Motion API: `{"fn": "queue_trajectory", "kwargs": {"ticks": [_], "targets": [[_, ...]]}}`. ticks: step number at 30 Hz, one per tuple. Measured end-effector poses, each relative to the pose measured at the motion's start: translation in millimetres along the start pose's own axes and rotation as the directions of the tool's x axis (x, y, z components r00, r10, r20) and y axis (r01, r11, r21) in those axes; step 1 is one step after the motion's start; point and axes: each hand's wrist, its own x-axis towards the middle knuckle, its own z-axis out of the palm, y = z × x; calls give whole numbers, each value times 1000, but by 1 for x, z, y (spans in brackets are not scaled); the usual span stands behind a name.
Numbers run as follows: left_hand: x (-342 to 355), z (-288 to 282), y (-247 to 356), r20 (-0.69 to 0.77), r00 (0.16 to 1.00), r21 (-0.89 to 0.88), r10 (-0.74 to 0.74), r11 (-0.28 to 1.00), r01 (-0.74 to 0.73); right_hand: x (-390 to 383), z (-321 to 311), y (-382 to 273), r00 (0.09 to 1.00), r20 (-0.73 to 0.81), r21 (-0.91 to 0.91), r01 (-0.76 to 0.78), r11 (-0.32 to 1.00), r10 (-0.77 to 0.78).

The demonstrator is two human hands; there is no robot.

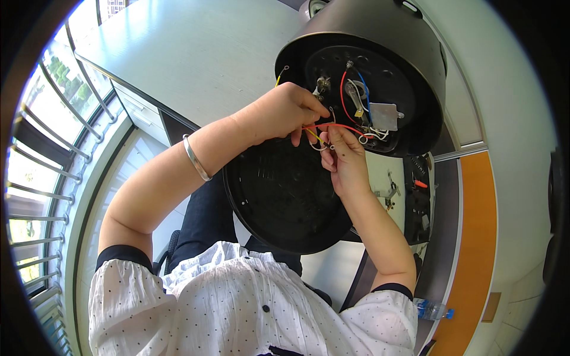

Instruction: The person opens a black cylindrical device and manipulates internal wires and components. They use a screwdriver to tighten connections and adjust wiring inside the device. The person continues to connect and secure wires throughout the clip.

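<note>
A grey-brown electric cooker (380, 24) lies on its side with its black underside open toward me. My left hand (291, 115) is closed in a pinch on thin wires beside the opening. Close to it, my right hand (346, 155) pinches wires between thumb and fingers. A red wire (338, 125) runs between the two hands, along with yellow and white ones; which strand each hand grips is partly hidden. Inside the underside are a blue wire (366, 89) and a metal plate (383, 116). Below my hands, a round black bottom cover (279, 190) leans at the table edge over my legs.
The cooker rests on a pale table (196, 53). To the right is a dark tool case (418, 202) with an orange-handled tool (421, 184), next to small metal parts (390, 190). A plastic bottle (433, 309) lies lower right. A barred window (41, 166) is at left.
</note>
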Motion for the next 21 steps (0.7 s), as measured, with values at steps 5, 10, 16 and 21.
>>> {"fn": "queue_trajectory", "kwargs": {"ticks": [5, 10, 16, 21], "targets": [[-12, 5, -9, -44, 986, 158, 162, 975, -153, 3, -9, 2, 999, 25, -2, -34, 999, 34], [-30, 4, -15, -252, 925, 184, 285, 952, -243, 0, -5, 1, 999, 37, -17, -33, 999, 33], [-33, -12, -15, -474, 859, 113, 194, 981, -159, 0, -2, 0, 999, 51, -26, -14, 1000, 15], [-24, -12, -16, -389, 892, 69, 231, 973, -222, 1, -3, 0, 997, 73, -12, -16, 1000, 17]]}}
